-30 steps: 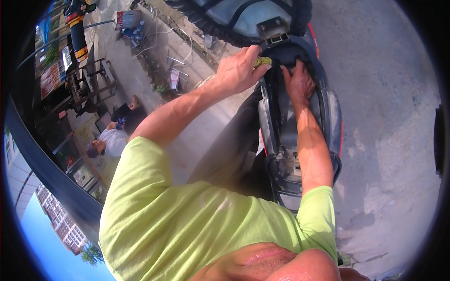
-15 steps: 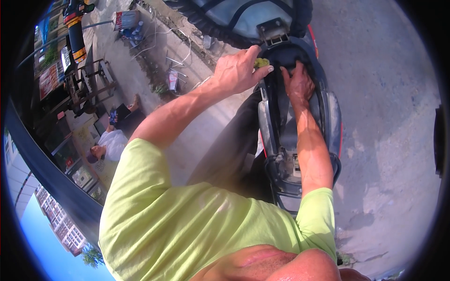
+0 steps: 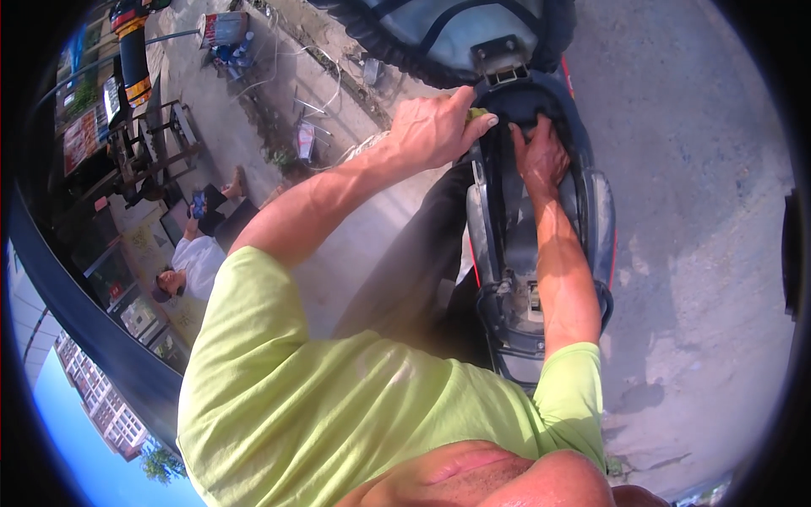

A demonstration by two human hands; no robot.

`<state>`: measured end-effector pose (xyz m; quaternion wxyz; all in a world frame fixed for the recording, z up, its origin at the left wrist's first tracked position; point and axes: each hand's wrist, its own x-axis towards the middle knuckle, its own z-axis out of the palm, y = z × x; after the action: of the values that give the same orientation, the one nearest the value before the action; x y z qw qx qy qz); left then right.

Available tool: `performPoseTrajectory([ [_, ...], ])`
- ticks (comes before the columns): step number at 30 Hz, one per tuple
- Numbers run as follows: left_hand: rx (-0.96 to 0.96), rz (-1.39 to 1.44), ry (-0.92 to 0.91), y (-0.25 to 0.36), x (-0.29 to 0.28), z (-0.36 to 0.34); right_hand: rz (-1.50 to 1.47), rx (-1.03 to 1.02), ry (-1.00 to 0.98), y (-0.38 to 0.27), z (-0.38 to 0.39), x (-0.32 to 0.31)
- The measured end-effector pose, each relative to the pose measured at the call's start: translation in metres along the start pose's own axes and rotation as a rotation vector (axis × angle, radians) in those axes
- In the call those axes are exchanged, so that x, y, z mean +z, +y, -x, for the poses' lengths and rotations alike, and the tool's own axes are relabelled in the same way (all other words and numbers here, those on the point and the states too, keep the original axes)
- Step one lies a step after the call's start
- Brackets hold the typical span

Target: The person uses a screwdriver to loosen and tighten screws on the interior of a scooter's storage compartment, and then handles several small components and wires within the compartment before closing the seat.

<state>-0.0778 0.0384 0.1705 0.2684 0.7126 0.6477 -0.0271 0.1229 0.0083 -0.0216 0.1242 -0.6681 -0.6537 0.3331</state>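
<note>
A scooter's narrow dark body stands before me with its seat tipped up at the far end. My left hand is at the left rim of the under-seat compartment, closed on a small yellow-green crumpled piece. The fingers hide most of that piece, and I cannot make out its kind. Inside the far part of the compartment is my right hand, its thumb and forefinger apart against the black lining. Its other fingertips are hidden from view.
A metal latch sits at the compartment's near end. Left of the scooter, a person in a white top sits near a dark metal frame. A bucket and a pale cord are on the ground at the far left.
My left hand has shifted slightly right and covers more of the yellow-green piece. The right hand stays in the compartment with almost no movement. The whole view has turned a little.
</note>
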Motion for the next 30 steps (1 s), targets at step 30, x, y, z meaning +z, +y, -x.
performPoseTrajectory([
  [30,0.339,-0.028,0.169,-0.015,0.009,0.004,0.02,0.032,0.001,-0.003,-0.001,0.002],
])
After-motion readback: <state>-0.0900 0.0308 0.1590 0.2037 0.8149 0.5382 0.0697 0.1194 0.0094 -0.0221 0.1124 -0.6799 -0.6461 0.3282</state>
